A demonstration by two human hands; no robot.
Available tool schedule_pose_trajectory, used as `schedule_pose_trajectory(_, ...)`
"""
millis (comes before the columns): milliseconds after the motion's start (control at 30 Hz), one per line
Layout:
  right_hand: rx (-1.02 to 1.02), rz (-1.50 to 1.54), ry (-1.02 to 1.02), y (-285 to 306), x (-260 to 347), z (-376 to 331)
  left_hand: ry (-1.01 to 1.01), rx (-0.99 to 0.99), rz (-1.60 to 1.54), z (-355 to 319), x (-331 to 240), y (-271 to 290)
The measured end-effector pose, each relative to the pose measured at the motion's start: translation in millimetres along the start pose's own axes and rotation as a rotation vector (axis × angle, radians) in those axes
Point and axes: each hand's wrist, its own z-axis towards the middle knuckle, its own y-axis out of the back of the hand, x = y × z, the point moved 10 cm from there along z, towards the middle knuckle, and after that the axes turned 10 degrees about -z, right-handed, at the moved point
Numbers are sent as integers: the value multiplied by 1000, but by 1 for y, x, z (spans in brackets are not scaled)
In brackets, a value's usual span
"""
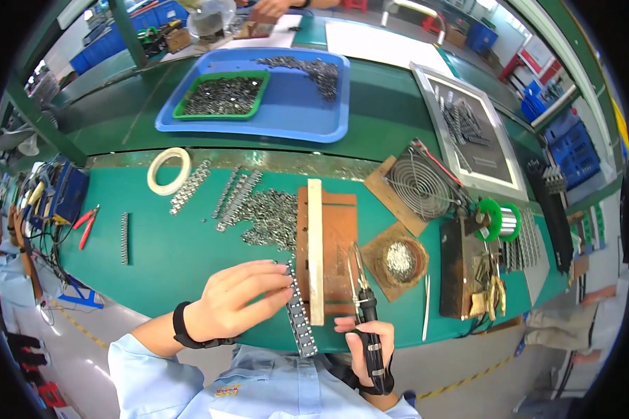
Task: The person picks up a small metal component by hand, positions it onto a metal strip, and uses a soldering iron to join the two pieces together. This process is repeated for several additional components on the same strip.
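Note:
My left hand [237, 300] comes in from the left, its fingertips closed on a long strip of small dark parts with shiny metal edges [300, 325]. The strip slants beside a pale wooden bar [315, 251], its near end toward my body. The bar stands on a reddish-brown board [340, 237]. In my right hand [357, 347] is a soldering iron [367, 307] with a black handle, gripped upright. Its slim metal end, which looks two-pronged, points away from me over the board's right edge. A heap of small metal parts [269, 216] lies beyond my left hand.
Right of the board are a round tip-cleaning pot [403, 260], a fan [423, 185], tweezers [426, 307] and a solder reel [500, 220]. Leftward lie more strips [237, 197], a tape roll [168, 171] and red-handled cutters [87, 225]. A blue tray [300, 122] sits farther back.

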Motion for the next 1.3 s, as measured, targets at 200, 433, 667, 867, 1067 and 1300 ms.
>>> schedule_pose_trajectory(200, 123, 202, 36, -26, 38, 17, -147, 18, 119, -3, -21, -17)
schedule_pose_trajectory(433, 66, 49, 31, -19, 30, 18, 45, 193, 141, -6, -10, -28)
schedule_pose_trajectory(667, 135, -125, 73, -20, 37, 28, 385, 436, -334, -15, 16, -51)
schedule_pose_trajectory(867, 94, -43, 15, -13, 26, 32, 742, 762, -982, -44, 19, -95)
schedule_pose_trajectory(1067, 4, -90, 60, -4, 13, 34, 1187, 272, -1239, -63, 73, -98)
schedule_pose_trajectory(1300, 26, -105, 63, -19, -2, 35, 1305, -34, -1238, -79, 92, -106)
